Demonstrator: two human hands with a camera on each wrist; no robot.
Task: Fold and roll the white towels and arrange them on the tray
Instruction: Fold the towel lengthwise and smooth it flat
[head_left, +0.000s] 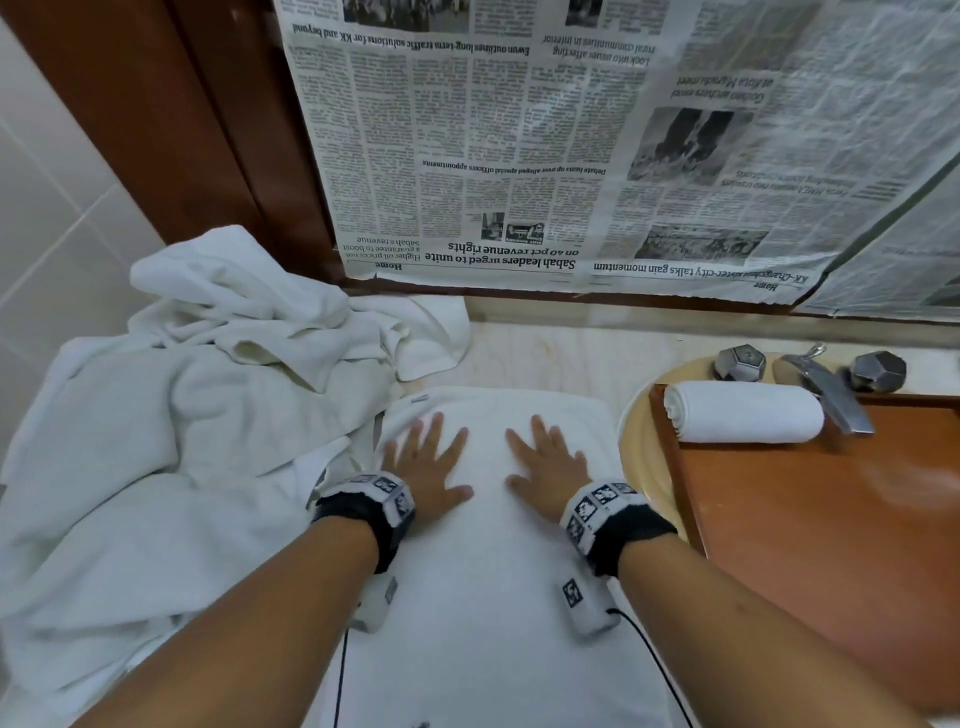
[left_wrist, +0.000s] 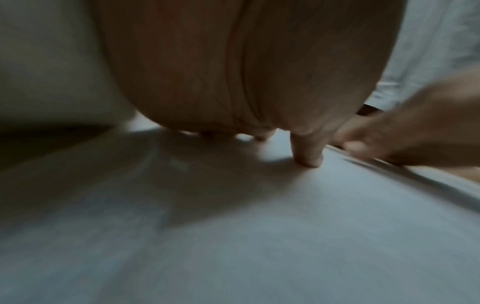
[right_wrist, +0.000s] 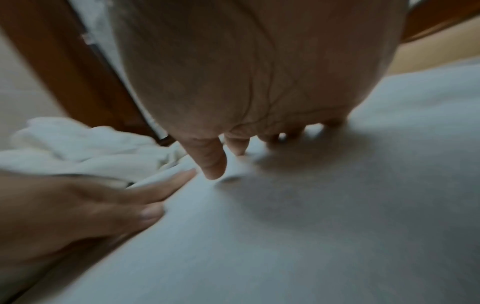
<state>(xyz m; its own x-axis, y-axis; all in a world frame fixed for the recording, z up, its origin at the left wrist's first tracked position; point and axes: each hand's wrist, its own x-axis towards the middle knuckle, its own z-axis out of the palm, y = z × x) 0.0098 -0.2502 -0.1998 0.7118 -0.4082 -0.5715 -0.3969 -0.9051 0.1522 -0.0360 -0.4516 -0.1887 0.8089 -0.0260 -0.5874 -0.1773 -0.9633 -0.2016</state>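
Both hands lay palm-down, fingers spread straight, on the folded towel (head_left: 493, 519) at the centre of the desk (head_left: 545, 353): the left hand (head_left: 428, 467) and the right hand (head_left: 545, 462) side by side, neither grip closed on anything. This looked like smoothing the folded layers flat so a roll could start tight and even. The wrist views were blurred but agreed, showing the left hand (left_wrist: 259, 72) and right hand (right_wrist: 246, 72) pressed on white cloth.

At 3 o'clock one rolled towel (head_left: 743, 413) already lay across the far end of the wooden tray (head_left: 831, 519), probably leaving the near part free for more. At 9 o'clock the heap of unfolded towels (head_left: 182, 415) waited within reach.

The newspaper (head_left: 519, 156) hung at 12 o'clock upside down; headlines read "Sabah leaders urged to unite" and "KK-Changchun sister-city talks gain momentum". A small tag (head_left: 420, 399) on the towel's far corner was unreadable.
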